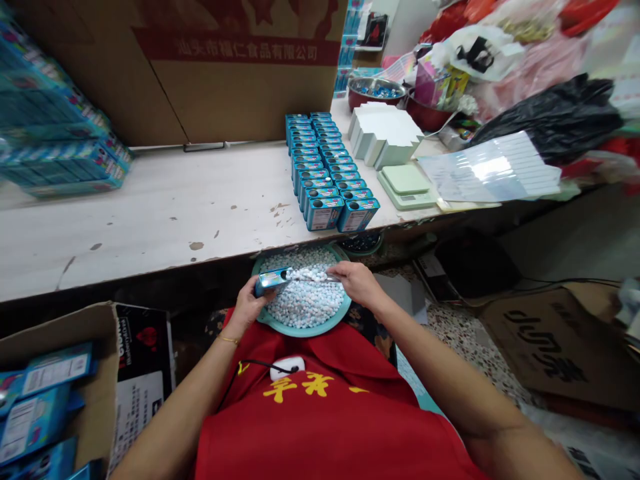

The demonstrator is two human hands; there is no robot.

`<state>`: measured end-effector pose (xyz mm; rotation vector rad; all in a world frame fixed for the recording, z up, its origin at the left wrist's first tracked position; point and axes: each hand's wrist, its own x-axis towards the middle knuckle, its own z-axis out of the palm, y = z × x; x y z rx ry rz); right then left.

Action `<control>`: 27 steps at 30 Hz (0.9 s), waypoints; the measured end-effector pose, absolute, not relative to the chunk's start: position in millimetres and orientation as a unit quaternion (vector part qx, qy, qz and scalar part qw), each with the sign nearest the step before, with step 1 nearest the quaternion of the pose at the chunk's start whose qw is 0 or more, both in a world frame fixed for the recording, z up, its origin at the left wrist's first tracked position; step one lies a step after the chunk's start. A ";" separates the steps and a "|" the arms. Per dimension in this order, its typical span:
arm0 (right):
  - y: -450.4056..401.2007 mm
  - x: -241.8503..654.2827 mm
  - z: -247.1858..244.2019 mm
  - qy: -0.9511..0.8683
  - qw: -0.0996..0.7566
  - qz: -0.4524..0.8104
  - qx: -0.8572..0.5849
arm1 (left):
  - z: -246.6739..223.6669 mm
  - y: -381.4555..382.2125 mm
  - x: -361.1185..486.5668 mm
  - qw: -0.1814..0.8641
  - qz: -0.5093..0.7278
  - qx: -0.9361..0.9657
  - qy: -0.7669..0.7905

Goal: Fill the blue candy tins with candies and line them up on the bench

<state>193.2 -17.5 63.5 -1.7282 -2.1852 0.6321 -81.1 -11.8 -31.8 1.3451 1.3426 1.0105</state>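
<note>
My left hand [244, 310] is closed around a small blue tin [273, 280], tilted on its side with its opening facing right. My right hand [361, 283] grips a scoop [334, 277] loaded with small white balls, its far end at the tin's mouth. Both hands are over a turquoise basin [346, 308] on my lap, filled with white and pale blue candy-like balls [303, 308]. The scoop's shape is mostly hidden under its load.
Two rows of blue tins [320, 173] stand on the white table [200, 207], beside a pale green scale [407, 187] and white cartons [385, 133]. A big cardboard box [240, 87] rises behind. Lower left, an open box [95, 400] holds blue packs.
</note>
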 end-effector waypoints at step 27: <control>-34.7 152.9 135.8 -0.822 -0.100 0.062 -0.557 | -47.8 -24.4 -89.2 0.470 0.424 0.541 0.554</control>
